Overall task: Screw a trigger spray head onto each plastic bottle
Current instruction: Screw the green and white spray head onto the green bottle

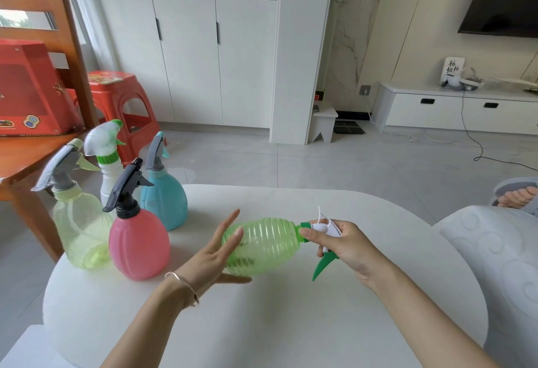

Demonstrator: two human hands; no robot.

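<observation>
A ribbed green bottle (263, 244) is held on its side above the white table (291, 324), its neck pointing right. My right hand (345, 244) grips the white and green trigger spray head (323, 239) at the bottle's neck, the green trigger hanging down. My left hand (217, 254) rests open against the bottle's base, fingers spread. At the table's left stand a pink bottle (139, 244) with a black head, a pale yellow bottle (80, 229) with a grey head, a blue bottle (164, 196) with a grey head, and a white bottle (109, 174) with a white head.
A wooden chair (37, 146) holding a red box (27, 91) stands left of the table, with a red plastic stool (122, 105) behind it. White cabinets line the back wall. A patterned cushion (500, 265) lies at the right.
</observation>
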